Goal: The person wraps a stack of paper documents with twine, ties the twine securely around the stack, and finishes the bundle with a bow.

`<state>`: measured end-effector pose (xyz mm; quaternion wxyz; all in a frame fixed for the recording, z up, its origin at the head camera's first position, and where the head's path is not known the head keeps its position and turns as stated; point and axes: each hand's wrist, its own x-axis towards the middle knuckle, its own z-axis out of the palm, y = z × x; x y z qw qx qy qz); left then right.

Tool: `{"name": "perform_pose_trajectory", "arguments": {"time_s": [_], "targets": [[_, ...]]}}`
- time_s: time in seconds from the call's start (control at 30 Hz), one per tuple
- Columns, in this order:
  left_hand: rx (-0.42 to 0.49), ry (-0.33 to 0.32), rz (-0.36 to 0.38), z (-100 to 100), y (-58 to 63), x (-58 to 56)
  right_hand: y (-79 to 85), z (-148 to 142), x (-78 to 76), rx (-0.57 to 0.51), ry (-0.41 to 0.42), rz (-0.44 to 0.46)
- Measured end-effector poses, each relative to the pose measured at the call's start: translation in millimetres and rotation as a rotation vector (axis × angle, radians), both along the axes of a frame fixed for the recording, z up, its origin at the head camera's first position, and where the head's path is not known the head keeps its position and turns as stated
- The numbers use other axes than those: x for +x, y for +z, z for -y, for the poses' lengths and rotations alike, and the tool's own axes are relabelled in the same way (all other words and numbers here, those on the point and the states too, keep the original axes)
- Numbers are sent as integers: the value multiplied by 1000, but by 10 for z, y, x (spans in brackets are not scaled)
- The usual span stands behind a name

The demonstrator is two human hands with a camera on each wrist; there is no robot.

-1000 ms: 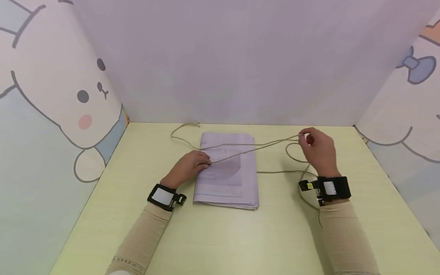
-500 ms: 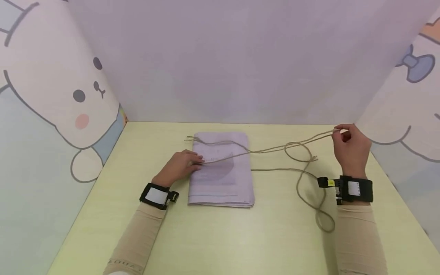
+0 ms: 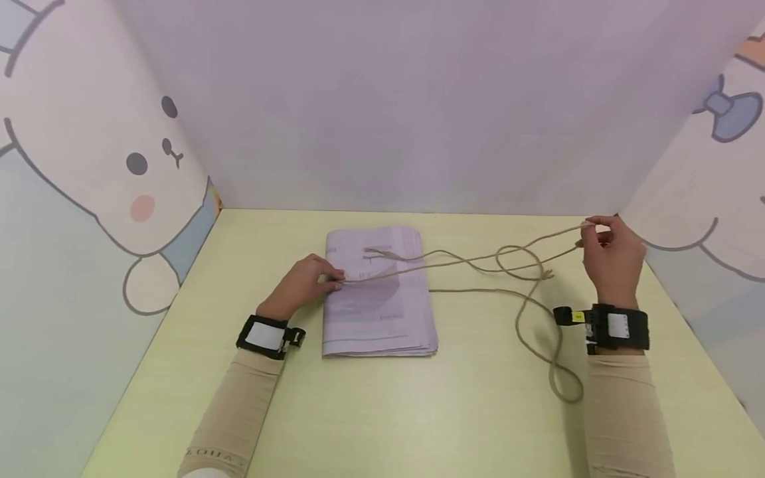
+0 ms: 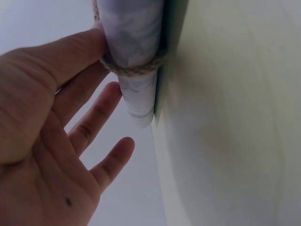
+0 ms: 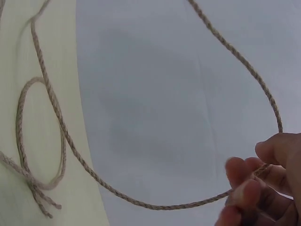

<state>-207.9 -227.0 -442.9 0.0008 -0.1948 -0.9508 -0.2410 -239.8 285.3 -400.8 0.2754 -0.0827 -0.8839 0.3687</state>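
Observation:
A folded sheaf of printed paper, like a newspaper (image 3: 376,325), lies flat on the table. Brown twine (image 3: 518,331) runs around its left edge, crosses its top and trails off to the right. At that left edge my left hand (image 3: 301,285) pinches the twine against the paper. In the left wrist view, the twine (image 4: 134,70) bends round the paper's fold beside the thumb, while the other fingers are spread. My right hand (image 3: 615,259) is raised over the table's far right, pinching a bent length of twine; its frayed ends lie over the paper's upper part.
Beneath everything is a pale yellow table (image 3: 382,418), walled by a plain lilac panel (image 3: 382,113) behind and cartoon-printed panels at both sides. Loose twine lies in loops right of the paper, partly below the right forearm (image 3: 621,405).
My right hand has moved right, drawing the twine along. The frayed ends have slid from beyond the paper's left side onto its top. The paper and left hand have shifted slightly left.

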Motion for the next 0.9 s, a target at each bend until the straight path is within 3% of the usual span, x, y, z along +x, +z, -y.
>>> {"name": "perform_pose_trajectory", "arguments": {"time_s": [0.17,0.27,0.5,0.8,0.9], "targets": [[28,-5,23,14,11,1,16,24,-30,-99,190,112],[40,1,39,26,5,1,65,18,-55,-164,247,99],[74,-3,42,75,-47,10,171,-115,-118,-214,192,-27],[121,4,47,110,-70,55,241,-488,-338,-26,101,110],[124,7,53,120,-71,49,283,-647,-386,5,78,85]]}}
